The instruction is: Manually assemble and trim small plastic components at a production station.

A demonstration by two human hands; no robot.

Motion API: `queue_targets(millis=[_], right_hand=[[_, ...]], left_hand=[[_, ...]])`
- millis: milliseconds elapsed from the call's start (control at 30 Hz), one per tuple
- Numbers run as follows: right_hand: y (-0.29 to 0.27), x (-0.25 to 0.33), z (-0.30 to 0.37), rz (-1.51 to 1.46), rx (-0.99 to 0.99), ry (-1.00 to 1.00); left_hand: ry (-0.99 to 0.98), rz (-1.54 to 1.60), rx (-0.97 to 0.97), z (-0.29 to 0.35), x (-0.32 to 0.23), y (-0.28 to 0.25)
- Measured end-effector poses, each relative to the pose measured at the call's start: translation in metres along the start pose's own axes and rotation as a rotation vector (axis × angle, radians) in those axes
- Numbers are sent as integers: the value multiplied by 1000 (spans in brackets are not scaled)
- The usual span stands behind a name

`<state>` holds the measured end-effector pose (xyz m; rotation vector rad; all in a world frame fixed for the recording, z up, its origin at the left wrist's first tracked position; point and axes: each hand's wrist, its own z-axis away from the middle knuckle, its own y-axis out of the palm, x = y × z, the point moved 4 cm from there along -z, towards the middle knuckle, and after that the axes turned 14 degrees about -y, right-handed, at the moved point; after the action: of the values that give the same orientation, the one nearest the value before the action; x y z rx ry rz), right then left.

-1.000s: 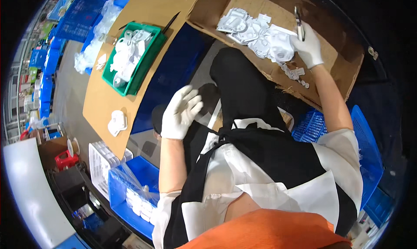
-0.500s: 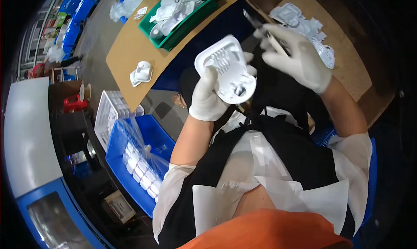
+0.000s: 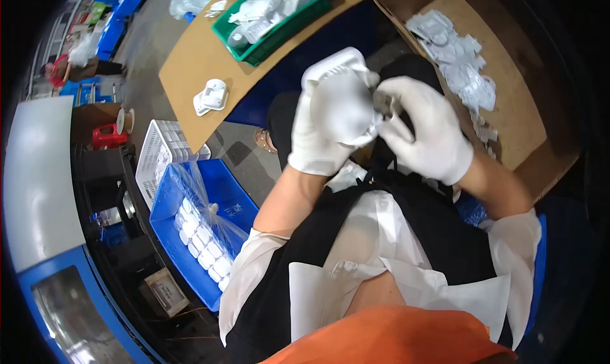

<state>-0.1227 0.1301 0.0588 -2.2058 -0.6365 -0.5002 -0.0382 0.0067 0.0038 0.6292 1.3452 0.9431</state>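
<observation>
White knit gloves cover both my hands. My left hand [image 3: 314, 145] is closed around a white moulded plastic housing [image 3: 335, 60], held up in front of my lap. A round blurred patch hides much of the housing's middle. My right hand [image 3: 429, 132] is at the housing's right edge, its thumb and fingers pinched on a slim knife-like tool [image 3: 384, 101]. Only a dark, smeared part of that tool shows between the fingers. Whether its tip touches the housing I cannot tell.
A green bin [image 3: 254, 53] of white parts stands on the brown table [image 3: 181, 72], near a pair of loose housings [image 3: 211, 97]. On my right, a cardboard box [image 3: 518, 116] holds more white pieces. At lower left are a blue crate [image 3: 213, 173] with bagged parts and a white basket [image 3: 152, 154].
My right hand has come down and left with the tool, up to the housing. My left hand has shifted slightly right, and the housing is tilted differently.
</observation>
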Motion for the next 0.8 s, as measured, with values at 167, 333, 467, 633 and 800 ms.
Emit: queue_targets(millis=[167, 333, 467, 633, 800], right_hand=[[26, 6, 1, 84, 95, -182], [42, 5, 3, -40, 299, -351], [41, -3, 12, -55, 435, -294], [37, -3, 15, -2, 400, -290], [32, -3, 20, 30, 303, -305]], left_hand=[[-192, 129, -120, 6, 21, -4], [-311, 199, -60, 9, 40, -26], [-395, 254, -63, 3, 52, -29], [-458, 286, -44, 0, 49, -23], [-414, 210, -54, -9, 46, -32]])
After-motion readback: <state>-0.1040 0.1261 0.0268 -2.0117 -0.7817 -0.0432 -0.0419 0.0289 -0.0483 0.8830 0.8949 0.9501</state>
